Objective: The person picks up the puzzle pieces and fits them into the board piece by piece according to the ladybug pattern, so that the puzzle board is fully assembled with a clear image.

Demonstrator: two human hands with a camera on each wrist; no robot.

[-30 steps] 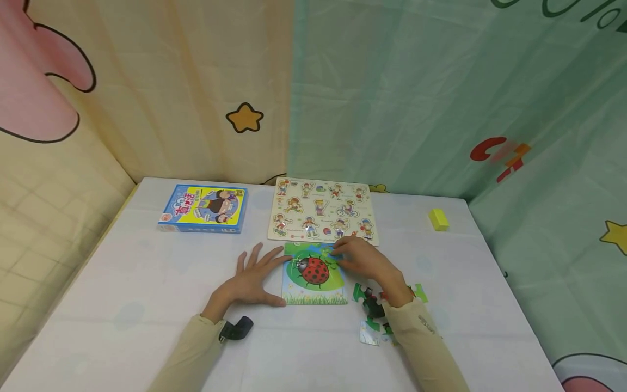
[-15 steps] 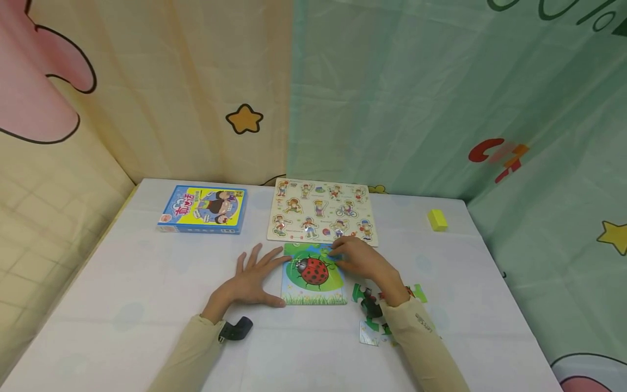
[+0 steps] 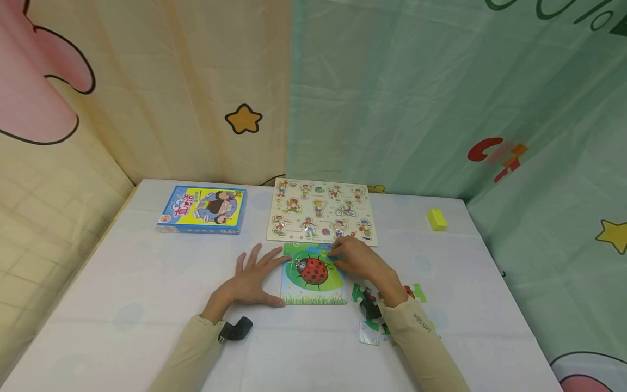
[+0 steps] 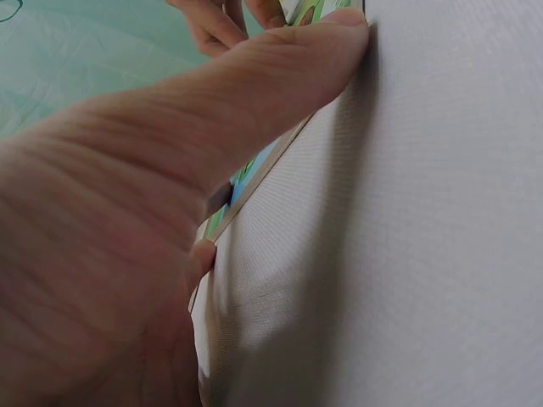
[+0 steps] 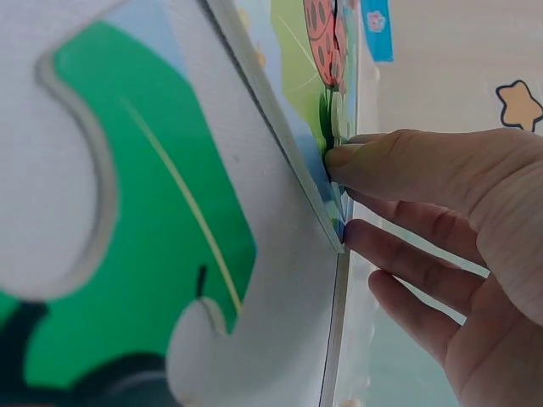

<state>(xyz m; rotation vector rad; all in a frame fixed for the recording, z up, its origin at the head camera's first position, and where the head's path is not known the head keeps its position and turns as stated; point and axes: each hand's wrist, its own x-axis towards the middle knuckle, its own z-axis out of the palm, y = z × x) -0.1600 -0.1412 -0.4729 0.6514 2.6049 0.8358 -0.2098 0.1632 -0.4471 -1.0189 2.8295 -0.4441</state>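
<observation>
Left hand (image 3: 247,283) is spread flat, grasping nothing, thumb and index finger at the left edge of the ladybug puzzle (image 3: 312,273). Right hand (image 3: 362,258) appears to pinch a small piece (image 5: 338,119) at the puzzle's far right corner; whether this piece is seated cannot be told. The puzzle lies about midway between the left and right edges of the surface (image 3: 294,354), with the figure board (image 3: 306,208) just beyond it toward the far edge. Pressing before the outlines align could lift neighbouring pieces or bend the piece. Sideways force from the right could slide the puzzle toward the surface's left edge if the left hand gives way; force toward the far edge could jam it against the board. Loose pieces (image 3: 370,309) lie on the right-edge side of the puzzle, partly hidden by the right sleeve (image 3: 421,343); a low forearm could drag or overturn them.
</observation>
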